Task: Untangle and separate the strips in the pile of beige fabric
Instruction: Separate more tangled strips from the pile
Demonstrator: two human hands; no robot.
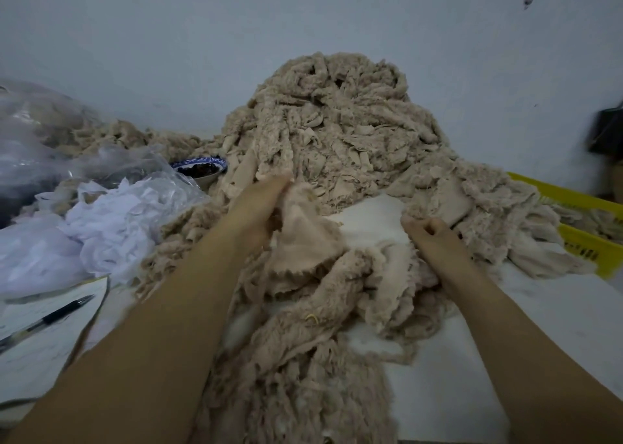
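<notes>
A tall pile of beige fuzzy fabric strips [340,123] rises against the wall at the centre. My left hand [259,207] grips a beige strip [303,238] at the pile's foot; the strip hangs down and spreads toward me. My right hand [435,238], fingers curled, pinches the fuzzy edge of another strip [448,201] on the right. More tangled strips [303,359] trail between my forearms to the near edge.
A white table surface [455,393] shows at the right. A yellow plastic basket [580,241] holds more beige fabric. At the left lie clear plastic bags [43,147], white fabric [108,228], a blue-rimmed bowl [202,169], and a pen [50,319] on paper.
</notes>
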